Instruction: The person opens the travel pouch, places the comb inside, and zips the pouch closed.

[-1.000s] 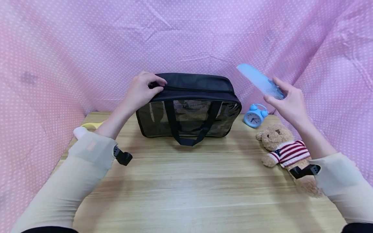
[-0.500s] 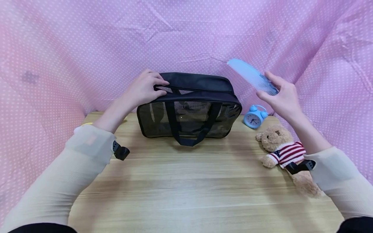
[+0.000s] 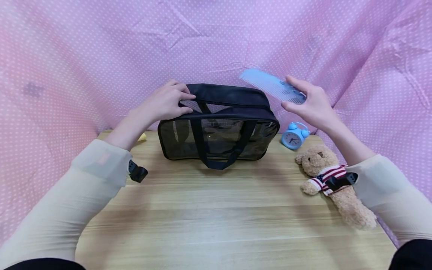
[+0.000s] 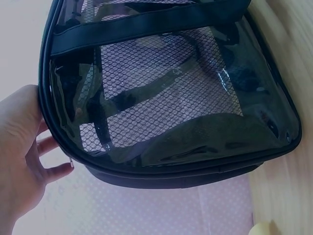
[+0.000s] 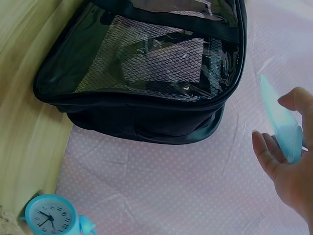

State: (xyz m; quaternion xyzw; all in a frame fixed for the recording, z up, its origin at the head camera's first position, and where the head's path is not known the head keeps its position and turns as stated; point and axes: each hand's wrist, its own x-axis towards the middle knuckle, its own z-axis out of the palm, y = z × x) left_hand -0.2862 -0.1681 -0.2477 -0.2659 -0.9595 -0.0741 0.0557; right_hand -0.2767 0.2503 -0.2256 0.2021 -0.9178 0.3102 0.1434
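A black bag (image 3: 216,138) with clear panels stands upright on the table, its handle hanging in front. Along the top it gapes near the left end. There my left hand (image 3: 168,101) touches the edges of the gap, thumb towards the front rim and fingers towards the back rim, spread apart. In the left wrist view the left hand (image 4: 22,152) is partly hidden behind the bag. My right hand (image 3: 310,101) pinches one end of a translucent blue comb (image 3: 266,82) between thumb and fingers. The comb tilts up leftward, its far end above the bag's right part.
A blue twin-bell alarm clock (image 3: 293,137) stands right of the bag. In front of it lies a teddy bear (image 3: 318,161) in a striped top, under my right forearm. A yellow object (image 3: 142,137) shows partly behind my left forearm. Pink dotted cloth (image 3: 216,37) hangs behind the table.
My right hand has carried the comb leftward to the bag, and the comb lies flatter. At the left end the bag's top opening has widened while my left hand stays there.
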